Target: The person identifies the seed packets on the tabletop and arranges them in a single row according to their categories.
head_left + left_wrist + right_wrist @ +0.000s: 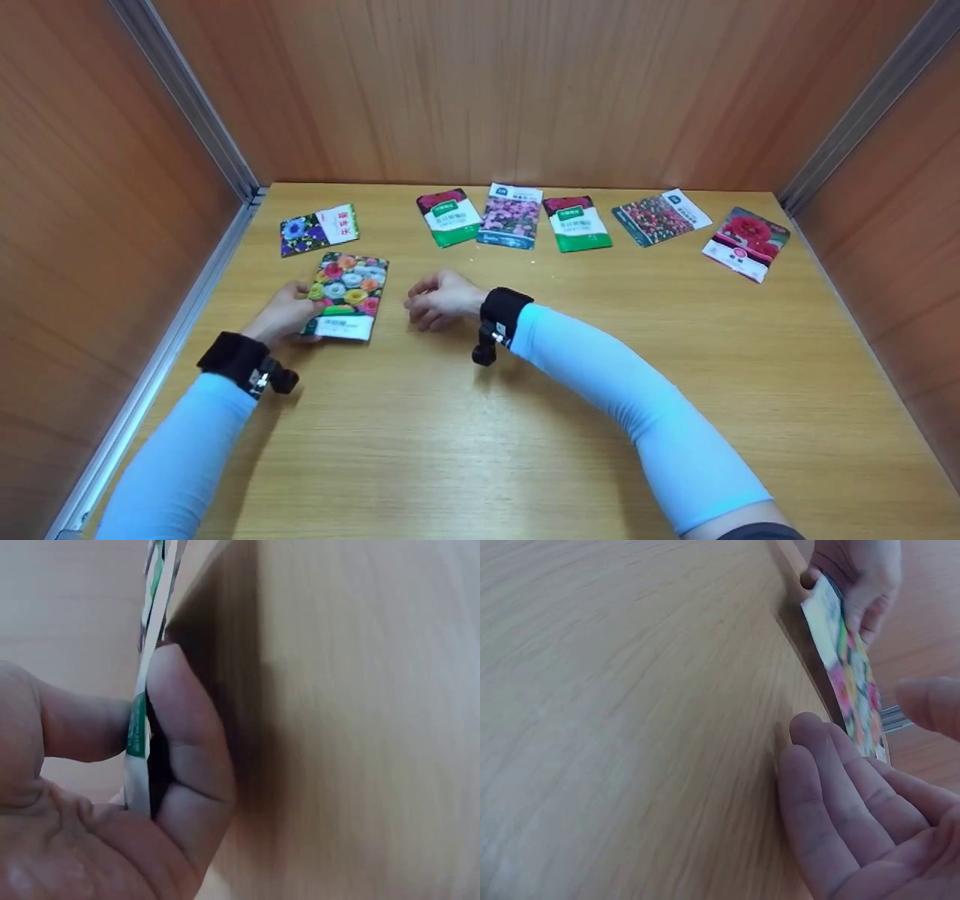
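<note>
My left hand [283, 313] pinches a flower seed packet [349, 285] by its lower left edge, thumb on the front face and fingers behind. Multicoloured blooms cover the packet's front, above a white strip with a barcode. Seen edge-on in the left wrist view, the packet [139, 727] is tilted up off the wood; whether more than one is in the grip I cannot tell. To its right, my right hand [442, 300] hovers low by the tabletop with loosely bent fingers and holds nothing. The right wrist view shows its fingers apart from the held packet [851, 679].
Behind the left hand lies a blue-flower packet [320, 229]. Along the back lie a red-and-green packet [450, 217], a pink-flower packet [511, 216], another red-and-green one [577, 223], a red-flower packet [661, 217] and a tilted red-bloom packet [747, 244]. Wooden panels [495, 90] enclose the table.
</note>
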